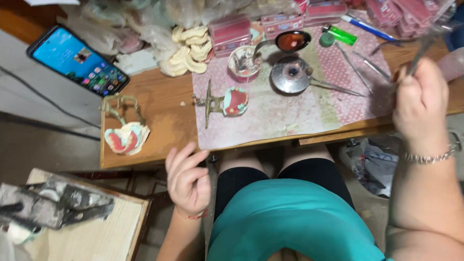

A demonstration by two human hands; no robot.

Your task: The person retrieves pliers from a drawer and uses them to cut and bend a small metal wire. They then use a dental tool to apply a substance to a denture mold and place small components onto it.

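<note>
— What is the right hand (419, 99) doing?

— It is raised at the right edge of the frame, fingers curled tight around a thin metal instrument (427, 41). The tool's long axis runs diagonally, its blurred free end pointing up toward the upper right corner.

— And the left hand (187, 180)?

— Empty, fingers loosely bent and slightly spread, hovering at the lower centre just below the wooden table's edge (145, 159).

— What lies nearest on the table?

— A denture model on a brass articulator (227, 102) sits on the pink patterned cloth (290, 116) at centre. A second one (125, 135) rests at the table's left end. A smartphone (77, 60) lies upper left, and a green lighter (342, 35) at upper right.
</note>
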